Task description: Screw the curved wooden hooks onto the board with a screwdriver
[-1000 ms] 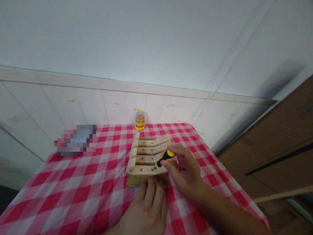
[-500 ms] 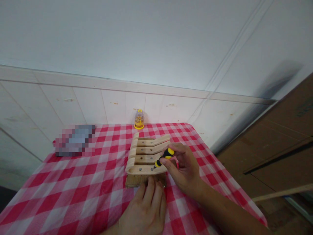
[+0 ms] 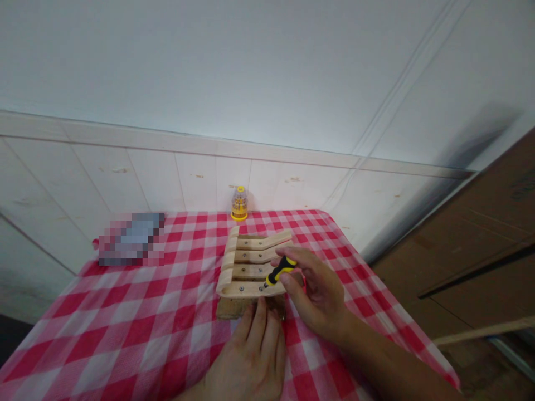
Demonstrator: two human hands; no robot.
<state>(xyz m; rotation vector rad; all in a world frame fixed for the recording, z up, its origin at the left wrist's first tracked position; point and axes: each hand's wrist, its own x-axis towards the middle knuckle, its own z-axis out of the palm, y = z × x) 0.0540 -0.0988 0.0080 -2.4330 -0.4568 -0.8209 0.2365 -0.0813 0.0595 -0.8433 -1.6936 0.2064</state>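
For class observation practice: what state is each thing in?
Black-yellow screwdriver, tilted, in right fingers
Brown wooden board, flat, under left fingers
Four pale curved wooden pieces, lined up on board
Yellow-and-clear domed case, upright
Red-white checked tablecloth, spread out
Pixelated grey object, unclear

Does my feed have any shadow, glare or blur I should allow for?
Head view: dim, soft light without harsh glare; a dark, soft-edged shadow on the wall at right; the object at left pixelated; screwdriver and wooden rack readable, but detail around the front right screw too small to judge.
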